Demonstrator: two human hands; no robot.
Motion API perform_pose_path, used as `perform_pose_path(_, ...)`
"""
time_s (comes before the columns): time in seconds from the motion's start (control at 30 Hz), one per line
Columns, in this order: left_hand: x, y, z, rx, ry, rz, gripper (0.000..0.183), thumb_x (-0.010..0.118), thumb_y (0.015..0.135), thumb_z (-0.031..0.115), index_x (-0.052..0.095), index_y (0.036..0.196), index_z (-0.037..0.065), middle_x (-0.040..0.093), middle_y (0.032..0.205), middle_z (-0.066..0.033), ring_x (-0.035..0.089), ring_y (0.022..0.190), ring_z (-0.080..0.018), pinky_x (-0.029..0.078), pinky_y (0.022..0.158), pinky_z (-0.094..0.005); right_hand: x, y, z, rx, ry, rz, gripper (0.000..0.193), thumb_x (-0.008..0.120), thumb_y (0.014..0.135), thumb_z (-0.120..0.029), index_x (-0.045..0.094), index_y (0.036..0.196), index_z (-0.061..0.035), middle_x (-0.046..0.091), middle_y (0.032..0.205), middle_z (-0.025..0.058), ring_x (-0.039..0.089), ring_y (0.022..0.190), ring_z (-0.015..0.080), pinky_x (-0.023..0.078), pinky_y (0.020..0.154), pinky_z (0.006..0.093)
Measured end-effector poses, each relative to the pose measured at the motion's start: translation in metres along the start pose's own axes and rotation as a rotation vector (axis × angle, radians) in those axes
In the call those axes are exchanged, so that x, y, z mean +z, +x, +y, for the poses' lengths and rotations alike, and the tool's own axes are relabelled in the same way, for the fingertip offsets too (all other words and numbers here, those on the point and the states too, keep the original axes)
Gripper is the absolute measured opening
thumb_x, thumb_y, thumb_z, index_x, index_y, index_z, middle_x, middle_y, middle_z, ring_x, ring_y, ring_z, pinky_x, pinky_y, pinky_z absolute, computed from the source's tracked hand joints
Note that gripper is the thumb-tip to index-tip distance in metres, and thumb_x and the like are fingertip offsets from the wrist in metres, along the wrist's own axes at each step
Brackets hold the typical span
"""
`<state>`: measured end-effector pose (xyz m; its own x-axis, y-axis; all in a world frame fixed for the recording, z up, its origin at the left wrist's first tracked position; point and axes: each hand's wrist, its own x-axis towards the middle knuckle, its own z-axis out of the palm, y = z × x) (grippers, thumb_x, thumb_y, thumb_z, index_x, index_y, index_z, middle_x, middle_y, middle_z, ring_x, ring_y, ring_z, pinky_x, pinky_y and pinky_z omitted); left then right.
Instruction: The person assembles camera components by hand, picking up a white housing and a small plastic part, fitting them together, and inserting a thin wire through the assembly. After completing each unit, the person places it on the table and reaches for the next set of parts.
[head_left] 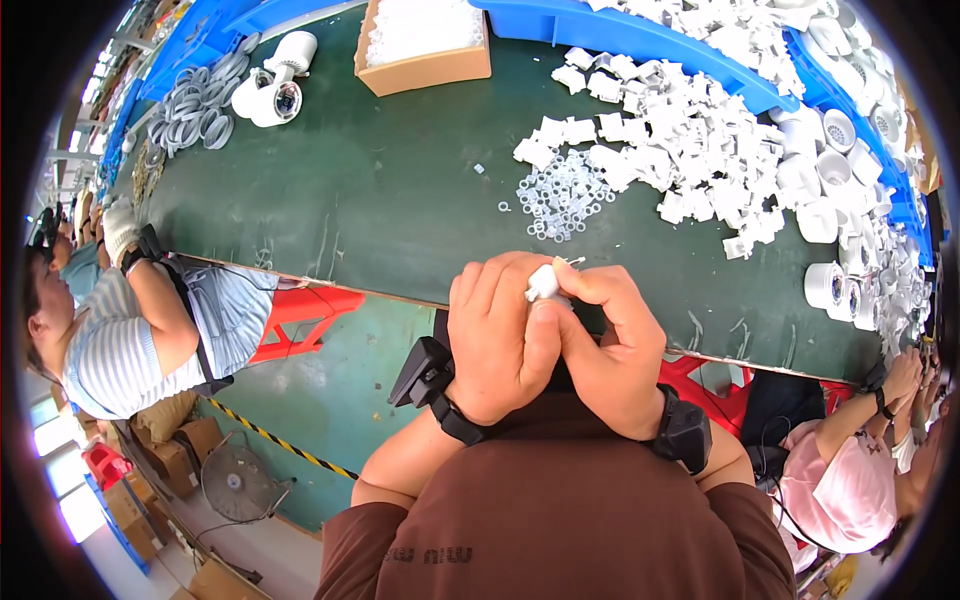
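Close to my body, at the table's near edge, both hands meet around a small white plastic part. My left hand is closed, with its thumb and curled fingers gripping the part. From the other side, my right hand pinches at the same part between thumb and forefinger. A thin, pale piece pokes out above the right fingertips; its kind is too small to tell. Beyond the hands lies a heap of small translucent rings. A large pile of white plastic brackets spreads behind and right of it.
The green table holds a cardboard box of translucent pieces, blue bins, grey rings, white camera-like housings and white cups. Co-workers sit at left and right. Red stools stand by the edge.
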<state>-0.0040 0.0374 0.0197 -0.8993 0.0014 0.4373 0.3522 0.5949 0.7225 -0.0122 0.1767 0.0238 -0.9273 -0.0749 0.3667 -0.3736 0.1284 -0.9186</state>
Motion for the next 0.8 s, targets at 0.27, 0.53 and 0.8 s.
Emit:
perform_pose_path(0.27,-0.023,-0.001,-0.009,-0.144,-0.165,0.023,0.015,0.06,0.094,0.009,0.062,0.105,-0.001,0.068,0.101,-0.0174,0.063,0.089,-0.0362,0.05,0.082,-0.0419,-0.016,0.011,0.004,0.301,0.181,-0.04,0.015,0.061,0.098,0.006,0.066,0.112,0.0057,0.066,0.106,0.0093,0.065,0.093,0.015,0.052,0.083,0.0266)
perform_pose_path(0.53,-0.037,0.007,-0.003,-0.031,0.136,-0.093,0.02,0.063,0.091,0.008,0.068,0.109,0.0,0.068,0.105,-0.0147,0.062,0.087,-0.0314,0.049,0.08,-0.0375,-0.019,0.038,0.032,-0.013,-0.381,-0.142,0.013,0.072,0.089,0.003,0.068,0.101,-0.0016,0.064,0.095,0.0067,0.061,0.074,0.0144,0.051,0.066,0.0267)
perform_pose_path(0.8,-0.025,0.006,0.001,0.014,0.175,-0.056,0.026,0.076,0.08,0.009,0.069,0.105,0.006,0.067,0.104,-0.0094,0.06,0.089,-0.0302,0.047,0.083,-0.0386,-0.024,0.036,0.034,0.127,-0.265,-0.126,0.011,0.069,0.094,0.0,0.068,0.104,-0.001,0.069,0.096,0.0039,0.062,0.078,0.0087,0.053,0.069,0.0248)
